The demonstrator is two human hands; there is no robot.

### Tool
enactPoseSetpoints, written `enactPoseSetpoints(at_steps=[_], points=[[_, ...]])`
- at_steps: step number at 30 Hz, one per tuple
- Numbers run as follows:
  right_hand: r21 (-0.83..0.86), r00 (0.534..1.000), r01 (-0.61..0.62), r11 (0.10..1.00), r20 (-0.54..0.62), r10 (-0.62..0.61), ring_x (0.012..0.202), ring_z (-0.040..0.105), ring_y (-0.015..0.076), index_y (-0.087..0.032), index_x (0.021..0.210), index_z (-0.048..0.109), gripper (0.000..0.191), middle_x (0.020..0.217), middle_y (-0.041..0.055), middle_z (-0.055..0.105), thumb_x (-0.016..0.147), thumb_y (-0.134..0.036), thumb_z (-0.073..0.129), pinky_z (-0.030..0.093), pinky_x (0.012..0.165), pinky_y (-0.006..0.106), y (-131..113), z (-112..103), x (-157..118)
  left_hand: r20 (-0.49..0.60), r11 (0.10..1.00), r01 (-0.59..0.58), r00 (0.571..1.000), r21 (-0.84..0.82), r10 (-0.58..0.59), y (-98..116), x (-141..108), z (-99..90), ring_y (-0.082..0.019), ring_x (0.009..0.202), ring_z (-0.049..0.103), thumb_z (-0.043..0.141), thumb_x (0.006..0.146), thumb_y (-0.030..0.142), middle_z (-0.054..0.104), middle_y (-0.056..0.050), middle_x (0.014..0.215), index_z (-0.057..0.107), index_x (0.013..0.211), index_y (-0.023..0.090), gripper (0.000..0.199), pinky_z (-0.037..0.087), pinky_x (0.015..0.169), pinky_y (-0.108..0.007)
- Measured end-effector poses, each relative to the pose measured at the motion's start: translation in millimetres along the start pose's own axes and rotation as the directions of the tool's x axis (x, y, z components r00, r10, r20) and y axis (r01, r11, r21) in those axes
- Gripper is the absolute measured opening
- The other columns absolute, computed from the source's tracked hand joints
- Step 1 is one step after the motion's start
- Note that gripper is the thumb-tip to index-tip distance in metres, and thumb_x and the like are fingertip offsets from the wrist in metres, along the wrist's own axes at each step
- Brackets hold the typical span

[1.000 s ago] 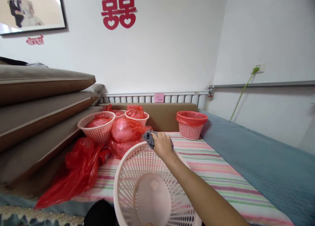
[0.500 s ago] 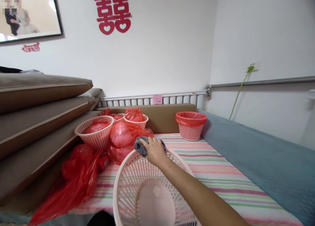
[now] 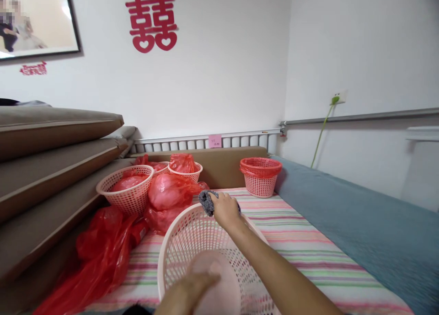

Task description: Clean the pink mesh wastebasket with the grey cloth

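Observation:
A large pale pink perforated basket (image 3: 178, 235) stands near me on a striped sheet, its open top tilted toward me. My right hand (image 3: 226, 210) grips a bunched grey cloth (image 3: 207, 202) at the far rim of this basket. Low in the view, my left hand (image 3: 190, 291) is over the near left part of the basket, blurred by motion. Its fingers point right, and whether they hold anything is not clear.
Left of the basket lie red plastic bags (image 3: 103, 246), with smaller baskets (image 3: 132, 197) holding red bags behind. A red-lined basket (image 3: 260, 185) stands at the back right. Stacked cushions (image 3: 58, 168) rise at the left; a blue-grey surface (image 3: 336, 196) runs along the right.
My left hand has come into view from below, over the basket. My right hand with the grey cloth has shifted slightly right along the rim. The whole view has shifted a little.

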State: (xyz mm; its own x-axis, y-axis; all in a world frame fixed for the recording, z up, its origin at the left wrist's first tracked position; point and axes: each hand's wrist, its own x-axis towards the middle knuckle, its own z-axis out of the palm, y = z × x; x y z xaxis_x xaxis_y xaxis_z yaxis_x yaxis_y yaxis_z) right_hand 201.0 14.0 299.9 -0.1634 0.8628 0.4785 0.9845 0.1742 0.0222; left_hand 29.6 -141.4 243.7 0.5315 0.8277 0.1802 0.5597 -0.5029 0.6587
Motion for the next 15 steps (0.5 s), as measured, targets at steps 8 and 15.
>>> enactPoseSetpoints(at_steps=[8, 15], points=[[-0.012, 0.999, 0.026, 1.0, -0.037, -0.027, 0.094, 0.05, 0.0239, -0.033, 0.128, 0.044, 0.044, 0.102, 0.0097, 0.057, 0.087, -0.019, 0.04, 0.033, 0.075, 0.036, -11, 4, -12, -0.365, 0.97, 0.243, 0.904, 0.014, -0.221, -66, 78, -71.0, -0.031, 0.119, 0.051, 0.057, 0.069, 0.012, 0.054, -0.02, 0.13, 0.038, 0.135, 0.007, 0.069, 0.037, 0.101, -0.044], [-0.03, 1.0, 0.029, 0.999, 0.014, -0.028, 0.095, 0.053, 0.0238, -0.032, 0.128, 0.046, 0.041, 0.105, 0.0105, 0.059, 0.088, -0.02, 0.038, 0.036, 0.073, 0.035, -11, -4, -12, -0.317, 0.978, 0.173, 0.927, -0.115, -0.201, -86, 91, -70.4, -0.021, 0.092, 0.064, 0.047, 0.07, 0.006, 0.069, -0.009, 0.104, 0.056, 0.113, 0.012, 0.044, 0.048, 0.081, -0.031]])
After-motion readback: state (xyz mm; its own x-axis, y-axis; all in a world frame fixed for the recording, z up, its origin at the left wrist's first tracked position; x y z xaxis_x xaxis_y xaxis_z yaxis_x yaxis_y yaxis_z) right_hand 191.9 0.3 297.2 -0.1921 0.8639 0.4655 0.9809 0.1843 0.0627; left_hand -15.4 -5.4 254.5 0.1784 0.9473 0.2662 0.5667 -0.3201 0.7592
